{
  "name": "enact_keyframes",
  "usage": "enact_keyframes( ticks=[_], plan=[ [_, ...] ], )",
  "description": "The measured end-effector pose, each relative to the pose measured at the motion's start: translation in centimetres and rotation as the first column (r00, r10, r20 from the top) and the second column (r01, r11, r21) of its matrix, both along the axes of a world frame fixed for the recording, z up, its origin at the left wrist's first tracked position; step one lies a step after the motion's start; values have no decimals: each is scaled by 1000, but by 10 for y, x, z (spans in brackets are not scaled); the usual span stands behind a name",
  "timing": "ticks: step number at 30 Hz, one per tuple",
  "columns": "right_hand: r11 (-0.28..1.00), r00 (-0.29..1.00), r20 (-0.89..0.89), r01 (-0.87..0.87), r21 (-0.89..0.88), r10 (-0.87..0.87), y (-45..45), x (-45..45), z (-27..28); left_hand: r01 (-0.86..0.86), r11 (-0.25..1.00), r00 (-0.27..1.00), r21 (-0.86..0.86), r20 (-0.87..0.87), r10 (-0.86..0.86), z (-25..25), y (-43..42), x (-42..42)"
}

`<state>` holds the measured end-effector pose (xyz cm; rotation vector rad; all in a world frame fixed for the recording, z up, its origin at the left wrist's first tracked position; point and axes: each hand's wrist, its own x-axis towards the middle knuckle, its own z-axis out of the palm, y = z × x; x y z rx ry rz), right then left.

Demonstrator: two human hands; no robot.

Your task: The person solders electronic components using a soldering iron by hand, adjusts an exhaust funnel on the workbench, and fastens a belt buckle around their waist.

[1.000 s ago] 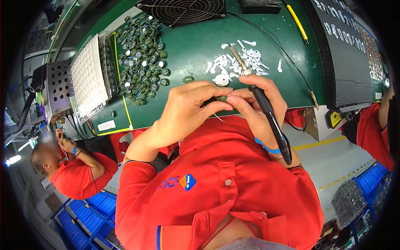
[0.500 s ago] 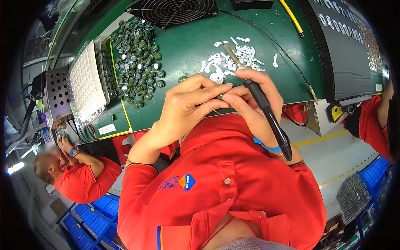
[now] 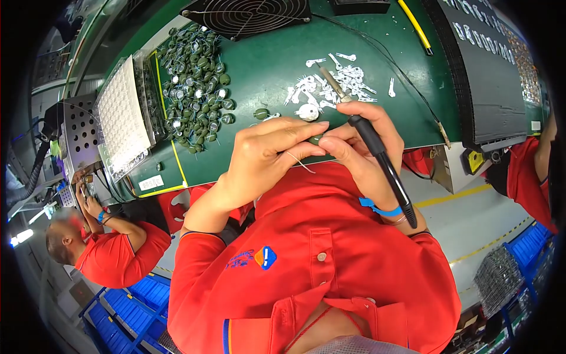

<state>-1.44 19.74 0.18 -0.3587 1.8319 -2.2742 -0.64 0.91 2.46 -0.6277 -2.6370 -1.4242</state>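
Observation:
Between the fingertips of my left hand (image 3: 268, 144) is a small green rounded part (image 3: 316, 139), mostly covered by the fingers. A thin pale wire (image 3: 302, 162) curls down from it. My right hand (image 3: 371, 138) is closed around a soldering iron (image 3: 386, 162), whose metal end slants up and left over a pile of white plastic pieces (image 3: 351, 79). The right thumb and fingertips also meet the green part. Just beyond my hands lie a round white piece (image 3: 307, 112) and another green part (image 3: 261, 113) on the green bench top (image 3: 259, 71).
Many green parts with wires (image 3: 197, 88) are heaped at the left, beside stacked white trays (image 3: 122, 112). A black fan (image 3: 247, 16) stands at the back. A grey board (image 3: 486, 71) edges the right side. At far left a co-worker (image 3: 121, 251) sits.
My fingers have shifted slightly, showing more of the green part. The wire's end now hangs lower. The soldering iron has moved a little to the right.

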Motion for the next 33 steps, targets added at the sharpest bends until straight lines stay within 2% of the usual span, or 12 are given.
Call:
enact_keyframes(
  ticks=[3, 5, 9, 11, 12, 16, 19, 21, 23, 28, 31, 33],
  plan=[
    [999, 999, 34, -7, -47, 8, 0, 1, 0, 18, 994, 989, 106, 145, -34, 0, -3, 0],
    [998, 999, 49, -8, -68, 12, -1, 2, -2, -10, 995, 983, 103, 182, -9, 2, -2, 1],
    [996, 997, -55, 56, -71, -60, -5, 4, -11, -64, 996, 961, 60, 274, 45, 12, -2, 0],
    [994, 980, -185, 83, 69, -69, -4, 4, -11, -65, 998, 946, -4, 318, 63, 14, -3, 0],
    [985, 966, -249, 103, 136, -67, -4, 4, -11, -64, 998, 946, -5, 318, 62, 13, -3, -1],
    [975, 938, -338, 143, 172, -78, -8, 7, -8, -81, 997, 973, 17, 217, 76, 6, -1, -5],
    [969, 951, -299, 145, 198, -81, 1, 13, -3, -185, 982, 963, -46, 188, 191, 8, 2, -13],
    [967, 957, -278, 142, 213, -80, 10, 15, -3, -178, 982, 974, -56, 132, 184, 2, 0, -19],
    [940, 908, -417, 170, 297, -32, 23, 16, -6, -159, 984, 987, -78, 24, 161, -4, -2, -23],
    [899, 850, -522, 283, 335, -73, 24, 26, -11, -238, 969, 963, -65, 116, 244, -3, 2, -23],
    [916, 855, -509, 277, 291, -97, 23, 29, -18, -221, 973, 947, -59, 227, 229, -2, 0, -23],
    [923, 857, -503, 277, 268, -111, 23, 29, -20, -220, 974, 951, -56, 209, 227, -5, 0, -23]
  ],
)
